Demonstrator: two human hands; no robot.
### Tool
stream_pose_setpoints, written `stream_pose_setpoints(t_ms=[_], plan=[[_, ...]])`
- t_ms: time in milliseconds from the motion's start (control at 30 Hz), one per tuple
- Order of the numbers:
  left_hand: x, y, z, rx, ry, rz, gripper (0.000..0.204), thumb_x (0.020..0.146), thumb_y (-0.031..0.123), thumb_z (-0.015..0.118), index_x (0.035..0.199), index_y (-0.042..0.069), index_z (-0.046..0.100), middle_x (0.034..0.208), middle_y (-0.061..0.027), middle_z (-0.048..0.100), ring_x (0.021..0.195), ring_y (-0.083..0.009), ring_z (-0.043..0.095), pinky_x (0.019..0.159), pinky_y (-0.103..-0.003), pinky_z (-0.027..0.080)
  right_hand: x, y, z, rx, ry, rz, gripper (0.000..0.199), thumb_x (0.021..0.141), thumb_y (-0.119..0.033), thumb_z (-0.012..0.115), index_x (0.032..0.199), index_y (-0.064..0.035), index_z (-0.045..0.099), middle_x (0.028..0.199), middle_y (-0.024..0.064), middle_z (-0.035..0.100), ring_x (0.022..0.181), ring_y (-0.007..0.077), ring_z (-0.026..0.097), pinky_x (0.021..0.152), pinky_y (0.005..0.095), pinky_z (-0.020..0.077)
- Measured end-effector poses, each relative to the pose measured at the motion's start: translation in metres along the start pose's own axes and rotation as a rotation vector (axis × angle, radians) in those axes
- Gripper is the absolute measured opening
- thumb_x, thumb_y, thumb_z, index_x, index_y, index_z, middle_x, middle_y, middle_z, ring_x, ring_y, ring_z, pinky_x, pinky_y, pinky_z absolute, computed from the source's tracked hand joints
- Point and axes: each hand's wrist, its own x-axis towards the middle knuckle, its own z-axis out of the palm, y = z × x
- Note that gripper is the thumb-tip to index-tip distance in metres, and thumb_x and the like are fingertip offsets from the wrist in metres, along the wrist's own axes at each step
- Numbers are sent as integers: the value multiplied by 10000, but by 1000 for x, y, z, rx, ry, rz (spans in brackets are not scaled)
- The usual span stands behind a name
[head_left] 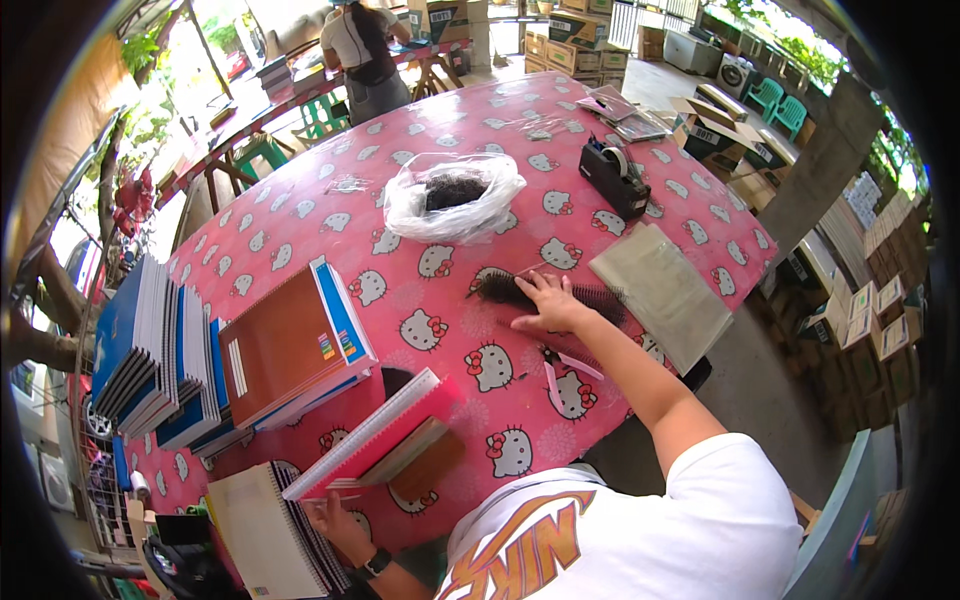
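Note:
My right hand [552, 303] reaches across the table with its fingers spread over a loose bunch of black spiral binding coils [604, 300]. Close to my body, my left hand [337, 528] grips the lower end of a pink-covered notebook [385, 425], which stands tilted on its edge. A brown block-like piece [428, 458] leans along that notebook's near side. Just below the coils lies a pair of cutting pliers with pink handles [556, 380]. The fingertips of my left hand are partly hidden by the notebook.
Stacks of blue spiral notebooks [135, 345] and brown-covered books [280, 350] fill the left side. A spiral notebook with a pale cover [262, 540] lies near me. Beyond are a plastic bag [410, 212] of black coils, a tape dispenser [613, 180] and clear sheets [665, 295]. A person [365, 55] stands farther off.

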Motion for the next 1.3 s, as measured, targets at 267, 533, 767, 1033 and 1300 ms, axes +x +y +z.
stream_pose_setpoints(t_ms=[267,533,767,1033,1300], plan=[[-10,-45,-9,-87,203,138,441,831,52,628,1225,-13,442,1181,-111,513,1070,-197,491,944,-317,359,-33,8,44,-186,303,-168,630,858,-442,519,1414,-252,291,1483,141,188,1339,368,190,1052,536,161],[19,-38,-16,-132,162,74,426,910,75,498,1320,15,396,1299,-145,422,1106,-238,489,949,-319,359,11,-13,16,26,436,-209,450,777,-270,662,1197,-170,538,1204,118,507,1143,283,444,914,461,371],[18,40,34,-104,149,251,370,935,267,478,1187,-4,498,1167,-95,509,1056,-180,484,918,-311,368,1,4,20,-20,496,-172,206,693,-110,657,850,-52,538,873,142,566,861,316,566,740,387,494],[20,53,36,-275,133,134,352,934,278,482,1126,-12,536,1095,-88,522,1044,-189,482,937,-342,357,1,-15,25,-51,381,-248,128,763,-104,598,867,-49,548,898,141,589,865,301,583,755,391,499],[-44,116,136,996,31,847,775,776,400,650,1365,30,308,1353,-155,374,1283,-322,322,1043,-626,43,-22,-28,-52,223,539,-172,329,730,7,560,1056,-28,572,964,186,554,886,351,567,824,417,457]])
